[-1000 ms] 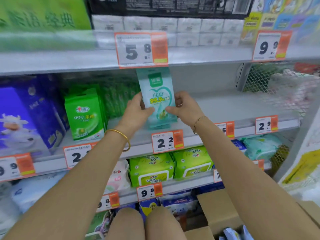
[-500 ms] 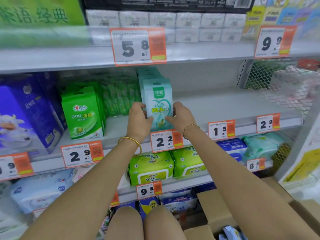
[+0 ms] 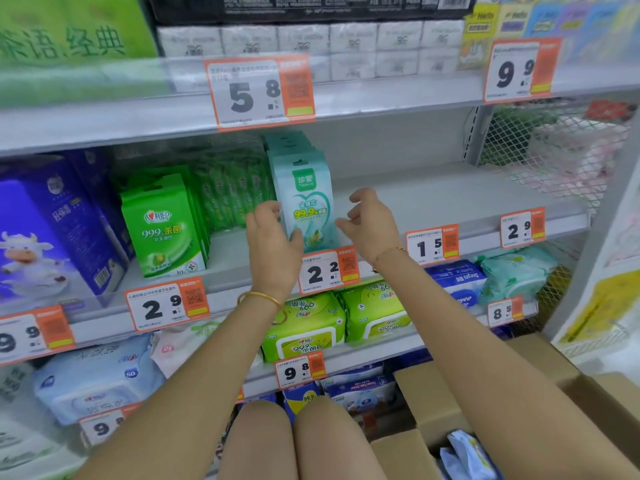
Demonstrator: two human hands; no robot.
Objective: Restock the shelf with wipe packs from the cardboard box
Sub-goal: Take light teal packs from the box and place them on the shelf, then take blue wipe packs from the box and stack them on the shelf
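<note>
A pale teal wipe pack (image 3: 309, 202) stands upright at the front of the middle shelf (image 3: 450, 199), heading a row of the same packs behind it. My left hand (image 3: 273, 244) holds its lower left edge, thumb on the front face. My right hand (image 3: 370, 220) hovers just right of the pack with loosely curled fingers, a small gap between them. The open cardboard box (image 3: 426, 393) sits on the floor at the lower right, under my right forearm, with light blue packs (image 3: 465, 452) showing inside.
Green 999 packs (image 3: 162, 223) stand left of the teal row, and a blue cow carton (image 3: 52, 230) sits farther left. Bare shelf runs right to a wire mesh divider (image 3: 554, 150). Price tags line the shelf edges. My knees (image 3: 294, 441) are below.
The pack went from held up in front of the shelf to standing upright on it. My right hand let go and drew slightly right; my left hand slid down its left edge.
</note>
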